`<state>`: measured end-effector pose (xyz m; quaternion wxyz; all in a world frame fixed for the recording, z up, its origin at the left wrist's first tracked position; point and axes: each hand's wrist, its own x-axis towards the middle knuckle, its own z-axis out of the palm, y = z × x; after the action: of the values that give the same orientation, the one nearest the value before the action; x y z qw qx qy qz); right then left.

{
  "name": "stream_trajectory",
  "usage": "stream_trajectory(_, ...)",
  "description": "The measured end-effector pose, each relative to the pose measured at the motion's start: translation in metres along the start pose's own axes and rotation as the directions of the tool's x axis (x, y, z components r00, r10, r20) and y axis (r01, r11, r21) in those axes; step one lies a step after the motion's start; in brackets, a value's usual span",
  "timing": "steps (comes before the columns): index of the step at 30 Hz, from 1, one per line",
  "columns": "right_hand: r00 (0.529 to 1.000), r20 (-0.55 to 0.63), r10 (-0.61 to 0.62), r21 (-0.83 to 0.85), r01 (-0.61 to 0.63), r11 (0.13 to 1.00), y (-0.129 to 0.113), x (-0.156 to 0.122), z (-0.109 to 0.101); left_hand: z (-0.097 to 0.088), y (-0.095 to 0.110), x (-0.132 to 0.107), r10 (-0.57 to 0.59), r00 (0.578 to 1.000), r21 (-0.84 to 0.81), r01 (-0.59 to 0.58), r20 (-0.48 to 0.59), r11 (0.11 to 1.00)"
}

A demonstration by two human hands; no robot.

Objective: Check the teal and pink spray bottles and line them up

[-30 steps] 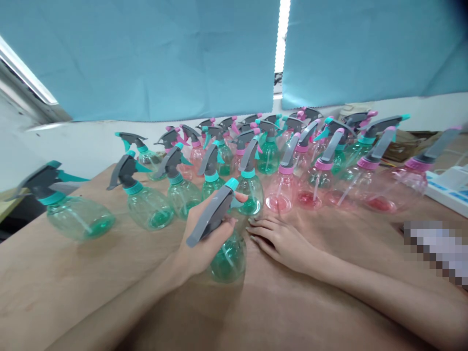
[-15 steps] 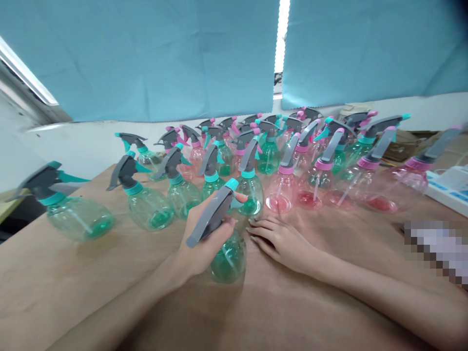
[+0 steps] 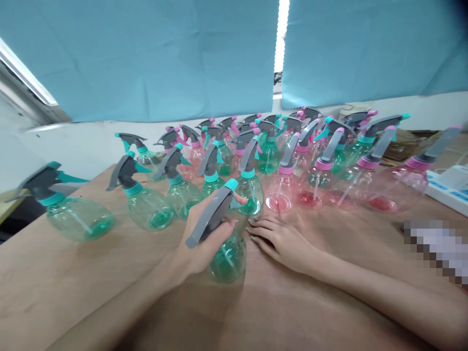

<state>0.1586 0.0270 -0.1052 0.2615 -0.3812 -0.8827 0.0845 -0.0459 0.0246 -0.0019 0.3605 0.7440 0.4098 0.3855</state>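
Note:
My left hand is closed around the neck and trigger of a green spray bottle, whose grey head with a teal nozzle points away from me. The bottle is upright at the table's middle. To its right, my right hand lies palm down on the wood, fingers stretched toward the bottle and holding nothing. Just beyond the hands stand another green spray bottle and a pink spray bottle.
Several more green and pink spray bottles fill the back of the wooden table. At right are a white power strip and a pixelated object. A blue curtain hangs behind.
Almost nothing differs. The left hand's index finger by the trigger shifts very slightly; the bottle and the right hand stay where they were.

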Motion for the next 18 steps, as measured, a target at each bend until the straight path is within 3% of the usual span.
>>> stream_trajectory(18, 1.000, 0.003, 0.000, -0.012, 0.000, 1.000, -0.0007, 0.0005, 0.0000, -0.0024, 0.0013, 0.0003, -0.026, 0.998, -0.068, 0.030, 0.053, 0.997)
